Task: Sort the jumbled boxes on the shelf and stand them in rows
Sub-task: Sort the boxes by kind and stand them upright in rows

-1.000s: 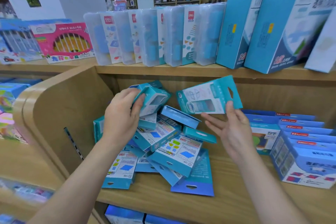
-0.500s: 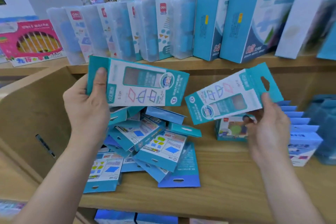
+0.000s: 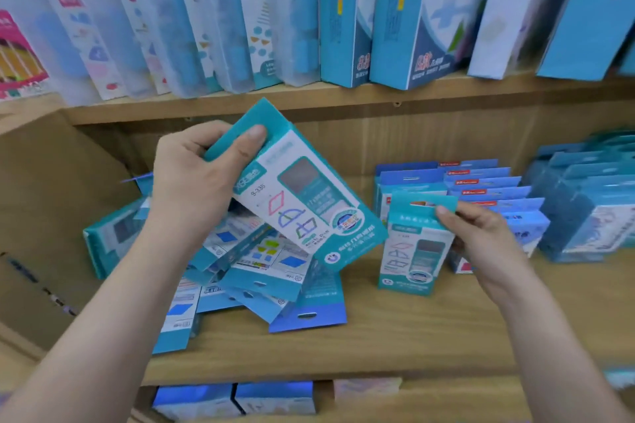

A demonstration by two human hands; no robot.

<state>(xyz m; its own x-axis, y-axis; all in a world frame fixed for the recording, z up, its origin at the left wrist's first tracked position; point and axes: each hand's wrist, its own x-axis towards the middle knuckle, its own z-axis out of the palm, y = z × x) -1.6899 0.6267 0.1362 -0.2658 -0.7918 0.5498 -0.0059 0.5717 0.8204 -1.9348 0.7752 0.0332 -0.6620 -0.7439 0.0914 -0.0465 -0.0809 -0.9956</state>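
Left hand [image 3: 192,182] grips a teal box [image 3: 302,203] at its tab end, thumb on the front face and fingers curled behind. The box is tilted, its lower end over the jumbled pile [image 3: 261,271]. Right hand [image 3: 481,237] pinches the tab of a second teal box [image 3: 412,251], held upright, with its base on or just above the shelf [image 3: 378,330] — cannot tell which.

Around: the pile lies left of centre, boxes flat and overlapping, partly hidden by the left forearm and the tilted box. Its left edge is near the wooden side panel [image 3: 51,199]. Just behind the upright box stands a row of blue boxes [image 3: 481,182], front to back; the right hand covers part of it. Far right is a blue stack [image 3: 591,203], blurred.

Surface: light wood board, with a back wall of the same wood. The upper shelf [image 3: 309,96] carries translucent cases [image 3: 206,27] and tall blue cartons [image 3: 412,17], leaning. Below are more boxes [image 3: 233,398] — detail unclear.
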